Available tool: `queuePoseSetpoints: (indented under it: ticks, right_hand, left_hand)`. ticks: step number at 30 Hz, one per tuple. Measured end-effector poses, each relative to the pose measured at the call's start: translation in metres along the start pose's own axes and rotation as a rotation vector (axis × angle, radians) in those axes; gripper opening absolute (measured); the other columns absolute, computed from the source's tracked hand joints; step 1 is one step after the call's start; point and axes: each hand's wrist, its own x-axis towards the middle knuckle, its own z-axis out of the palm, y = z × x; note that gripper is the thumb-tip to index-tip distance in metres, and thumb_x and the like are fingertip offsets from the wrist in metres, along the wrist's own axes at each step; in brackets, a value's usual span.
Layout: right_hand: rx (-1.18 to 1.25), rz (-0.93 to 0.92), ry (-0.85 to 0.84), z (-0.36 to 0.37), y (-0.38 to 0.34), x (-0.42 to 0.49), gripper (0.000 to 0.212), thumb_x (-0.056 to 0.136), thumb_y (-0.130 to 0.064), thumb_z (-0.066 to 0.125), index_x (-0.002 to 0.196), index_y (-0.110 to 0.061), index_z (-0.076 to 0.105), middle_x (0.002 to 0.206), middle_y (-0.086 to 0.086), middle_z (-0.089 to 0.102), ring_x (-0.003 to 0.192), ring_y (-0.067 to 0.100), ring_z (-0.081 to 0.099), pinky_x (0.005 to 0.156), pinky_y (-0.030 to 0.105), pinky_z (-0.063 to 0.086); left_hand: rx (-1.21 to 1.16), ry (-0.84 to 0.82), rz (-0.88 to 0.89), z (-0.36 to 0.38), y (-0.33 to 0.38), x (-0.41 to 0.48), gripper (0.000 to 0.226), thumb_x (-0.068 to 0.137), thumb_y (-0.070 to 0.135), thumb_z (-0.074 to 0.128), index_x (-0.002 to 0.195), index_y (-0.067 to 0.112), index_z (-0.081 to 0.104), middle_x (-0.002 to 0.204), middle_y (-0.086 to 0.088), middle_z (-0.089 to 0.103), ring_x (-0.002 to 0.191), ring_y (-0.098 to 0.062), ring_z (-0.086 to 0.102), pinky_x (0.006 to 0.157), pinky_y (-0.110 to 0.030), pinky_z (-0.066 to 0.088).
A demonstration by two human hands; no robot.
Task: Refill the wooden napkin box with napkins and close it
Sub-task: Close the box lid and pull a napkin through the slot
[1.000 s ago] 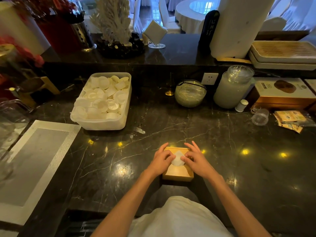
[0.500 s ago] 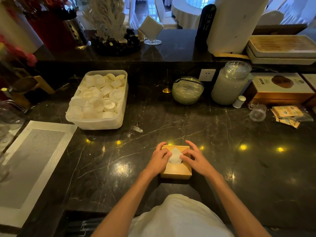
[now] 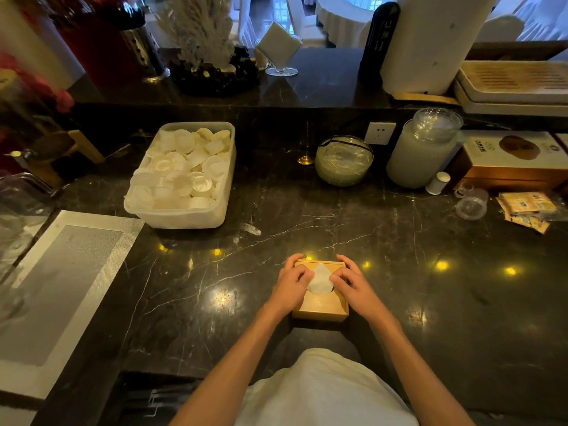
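While left hand [image 3: 290, 287] at nine o'clock and right hand [image 3: 353, 287] at three curled their grip on the box [image 3: 321, 309], uneven pressure risked snagging the napkin [image 3: 320, 279]

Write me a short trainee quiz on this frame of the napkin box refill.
1. True or false: the left hand and right hand are both on the wooden napkin box.
2. What fills the plastic tub beyond the box, to the left? A) small white round pieces B) tea sachets C) folded cloths
3. Fill in: a white ___ sticks up from the box top, between the hands.
Key: 1 true; 2 A; 3 napkin.
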Motion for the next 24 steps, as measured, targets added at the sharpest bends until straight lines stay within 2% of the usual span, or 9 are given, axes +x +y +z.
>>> queuePoseSetpoints:
  ticks: [4, 9, 14, 17, 21, 24]
  right_hand:
    - [0.045, 0.011, 0.011, 0.0004, 0.0011, 0.0, 0.015, 0.095, -0.03, 0.06, 0.088, -0.019, 0.068, 0.155, -0.011, 0.03, 0.132, 0.004, 0.03, 0.104, 0.03, 0.03]
    - [0.056, 0.013, 0.02, 0.001, 0.0008, -0.0008, 0.014, 0.095, -0.028, 0.06, 0.089, -0.02, 0.069, 0.154, -0.01, 0.031, 0.129, 0.002, 0.031, 0.099, 0.024, 0.031]
    - [0.056, 0.007, 0.018, 0.0014, -0.0003, -0.0016, 0.015, 0.096, -0.027, 0.059, 0.091, -0.016, 0.068, 0.153, -0.01, 0.031, 0.127, 0.001, 0.033, 0.09, 0.012, 0.03]
    - [0.063, 0.014, 0.014, 0.0013, -0.0004, -0.0016, 0.015, 0.096, -0.028, 0.058, 0.09, -0.018, 0.068, 0.153, -0.01, 0.03, 0.128, 0.001, 0.032, 0.091, 0.013, 0.03]
    - [0.07, 0.022, 0.014, 0.0017, -0.0013, -0.002, 0.014, 0.096, -0.029, 0.059, 0.09, -0.02, 0.068, 0.152, -0.011, 0.03, 0.13, 0.004, 0.032, 0.09, 0.012, 0.03]
    - [0.066, 0.026, 0.012, 0.0021, -0.0019, -0.002, 0.014, 0.096, -0.029, 0.059, 0.09, -0.02, 0.068, 0.151, -0.011, 0.03, 0.129, 0.003, 0.032, 0.093, 0.016, 0.03]
  left_hand:
    - [-0.063, 0.008, -0.01, 0.0003, -0.0014, -0.0018, 0.031, 0.101, 0.026, 0.05, 0.073, 0.022, 0.061, 0.154, 0.009, 0.031, 0.135, -0.013, 0.038, 0.115, -0.045, 0.033]
    - [0.038, 0.008, 0.007, 0.0048, 0.0073, -0.0079, 0.027, 0.106, 0.024, 0.037, 0.089, 0.017, 0.056, 0.156, 0.007, 0.027, 0.14, -0.014, 0.028, 0.116, -0.037, 0.026]
    - [0.094, 0.009, 0.017, 0.0057, 0.0059, -0.0057, 0.028, 0.106, 0.024, 0.036, 0.093, 0.012, 0.058, 0.154, 0.008, 0.028, 0.138, -0.015, 0.03, 0.115, -0.037, 0.029]
    - [0.124, 0.012, 0.022, 0.0063, 0.0051, -0.0048, 0.03, 0.106, 0.026, 0.035, 0.095, 0.012, 0.059, 0.153, 0.008, 0.029, 0.136, -0.015, 0.032, 0.112, -0.036, 0.032]
    - [0.114, 0.006, 0.025, 0.0055, 0.0048, -0.0057, 0.029, 0.106, 0.026, 0.034, 0.088, 0.015, 0.054, 0.151, 0.009, 0.03, 0.134, -0.015, 0.032, 0.107, -0.035, 0.032]
    - [0.119, 0.01, 0.027, 0.0053, 0.0045, -0.0058, 0.028, 0.106, 0.026, 0.035, 0.087, 0.017, 0.053, 0.151, 0.01, 0.031, 0.133, -0.014, 0.033, 0.106, -0.035, 0.032]
